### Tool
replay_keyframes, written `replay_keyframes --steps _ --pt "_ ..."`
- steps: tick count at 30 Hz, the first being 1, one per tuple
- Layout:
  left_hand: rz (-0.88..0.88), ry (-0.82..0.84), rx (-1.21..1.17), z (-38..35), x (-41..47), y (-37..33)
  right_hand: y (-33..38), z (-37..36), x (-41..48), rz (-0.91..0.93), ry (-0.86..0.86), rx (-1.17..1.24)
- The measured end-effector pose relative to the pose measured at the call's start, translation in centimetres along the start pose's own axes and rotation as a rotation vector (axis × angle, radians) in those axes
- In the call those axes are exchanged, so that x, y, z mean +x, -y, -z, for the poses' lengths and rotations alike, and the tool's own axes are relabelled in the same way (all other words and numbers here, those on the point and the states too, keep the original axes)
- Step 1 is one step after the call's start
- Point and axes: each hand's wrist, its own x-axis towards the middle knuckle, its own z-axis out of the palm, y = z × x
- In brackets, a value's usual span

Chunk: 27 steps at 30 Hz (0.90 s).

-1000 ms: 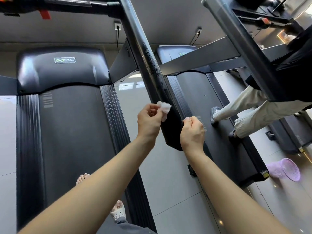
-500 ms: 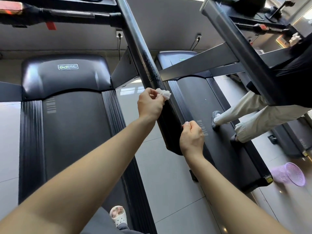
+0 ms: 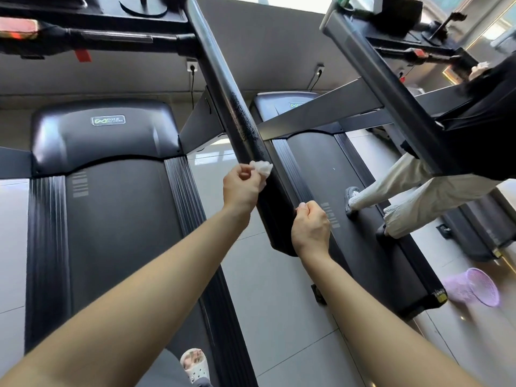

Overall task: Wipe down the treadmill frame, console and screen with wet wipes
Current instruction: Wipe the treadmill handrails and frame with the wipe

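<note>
A black treadmill handrail (image 3: 223, 88) slants from the console at the top down to its rounded end near my hands, with a damp streak along its middle. My left hand (image 3: 242, 188) pinches a crumpled white wet wipe (image 3: 262, 168) against the rail's left side. My right hand (image 3: 310, 227) is curled in a fist at the rail's lower end; a small white bit shows at its fingertips, too small to name. The treadmill's belt (image 3: 120, 233) and motor cover (image 3: 103, 129) lie below on the left.
A second treadmill (image 3: 363, 219) stands to the right, with a person in light trousers (image 3: 413, 196) walking on it. A purple mesh basket (image 3: 474, 286) lies on the tiled floor at the right. My sandalled foot (image 3: 194, 364) shows at the bottom.
My left hand has slid the wipe up along the handrail from near its end. My right hand stays in a fist at the rail's end. The view has tilted upward.
</note>
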Motion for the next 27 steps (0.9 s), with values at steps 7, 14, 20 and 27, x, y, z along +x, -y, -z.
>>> replay_keyframes --steps 7,14,20,27 --pt "0.043 0.203 0.177 1.4 -2.7 2.3 0.7 0.4 0.3 -0.022 0.081 -0.099" --pt "0.038 0.066 0.040 0.9 1.2 0.1 2.8 1.3 1.6 -0.073 0.134 -0.139" --pt "0.057 0.226 0.111 2.6 0.2 1.8 2.9 -0.1 0.8 -0.084 0.059 -0.093" --pt "0.259 0.193 -0.187 2.7 3.0 2.3 2.5 -0.9 1.5 -0.010 0.041 -0.142"
